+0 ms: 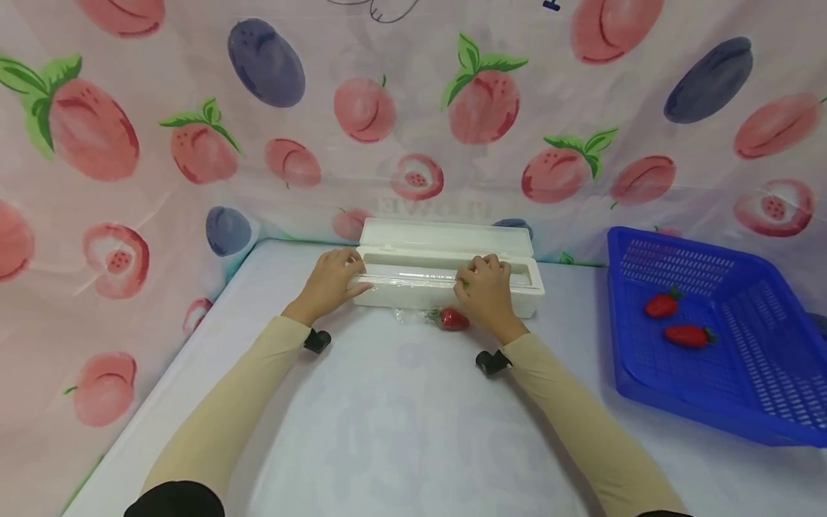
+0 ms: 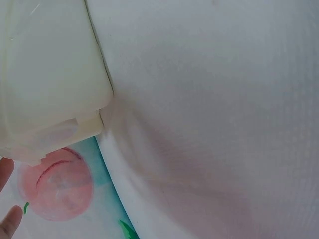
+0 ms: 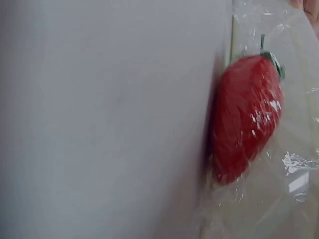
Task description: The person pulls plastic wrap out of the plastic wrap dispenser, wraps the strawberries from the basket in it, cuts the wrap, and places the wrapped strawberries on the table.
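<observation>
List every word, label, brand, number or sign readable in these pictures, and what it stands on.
None can be read.
Fruit-print backdrop: faint letter-like marks behind the white box, too blurred; dark mark at the top edge, cut off.
White tablecloth: faint shapes, too blurred.
White box, blue basket: no lettering visible.

In the head view the right hand (image 1: 486, 293) hid part of the box (image 1: 394, 294), the left hand (image 1: 327, 282) covered its left end, and the picture's edges cut off the basket (image 1: 617, 323) and both sleeves (image 1: 235, 398). The left wrist view cropped the box and kept only two fingertips (image 2: 11, 220). In the right wrist view the table (image 3: 114, 119) blurred, the film (image 3: 294, 204) ran past the edge, and whether the hands pinched it could not be told.
</observation>
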Motion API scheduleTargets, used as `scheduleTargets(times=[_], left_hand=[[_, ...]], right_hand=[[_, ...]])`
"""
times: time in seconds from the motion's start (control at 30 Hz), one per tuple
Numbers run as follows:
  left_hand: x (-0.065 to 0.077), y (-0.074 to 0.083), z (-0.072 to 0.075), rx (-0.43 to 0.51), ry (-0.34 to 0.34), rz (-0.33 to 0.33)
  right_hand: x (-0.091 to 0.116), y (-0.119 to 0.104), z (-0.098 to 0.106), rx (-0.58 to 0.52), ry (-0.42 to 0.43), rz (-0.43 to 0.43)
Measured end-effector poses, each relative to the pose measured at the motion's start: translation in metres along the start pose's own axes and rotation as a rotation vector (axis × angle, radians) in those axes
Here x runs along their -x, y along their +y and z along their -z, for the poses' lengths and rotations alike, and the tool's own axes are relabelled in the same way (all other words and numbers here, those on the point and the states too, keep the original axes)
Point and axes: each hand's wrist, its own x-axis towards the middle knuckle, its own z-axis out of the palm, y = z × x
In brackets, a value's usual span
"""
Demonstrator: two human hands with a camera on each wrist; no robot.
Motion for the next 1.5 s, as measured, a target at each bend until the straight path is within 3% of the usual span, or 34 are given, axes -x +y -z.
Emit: scheduleTargets(times=[0.13,0.43,0.93,1.1,1.27,1.37,1.43,1.5], left_hand=[[0.0,0.0,0.004,0.008,0.0,0.001],[0.002,-0.002,0.006,0.001,0.004,0.007],[0.0,-0.003,0.002,0.02,0.026,-0.013],[-0.001,-0.002,0.003,0.019,0.031,-0.014],[-0.001,0.003,0.011,0.082,-0.03,0.053],[-0.003,0.016,0.017,0.101,-0.018,0.053],[-0.007,0.03,0.02,0.065,0.018,-0.02],[-0.012,0.05,0.02,-0.018,0.052,-0.14]], right_hand=[[0.007,0.01,0.01,-0.001,0.02,-0.025],[0.02,0.035,0.027,0.024,-0.029,-0.134],[0.04,0.06,0.048,-0.01,0.055,-0.326],[0.04,0.062,0.051,-0.086,0.018,-0.37],[0.036,0.06,0.054,-0.201,-0.017,-0.442],[0.038,0.054,0.057,-0.225,0.018,-0.365],[0.039,0.046,0.06,-0.178,0.042,-0.188],[0.038,0.036,0.061,-0.083,0.042,0.05]])
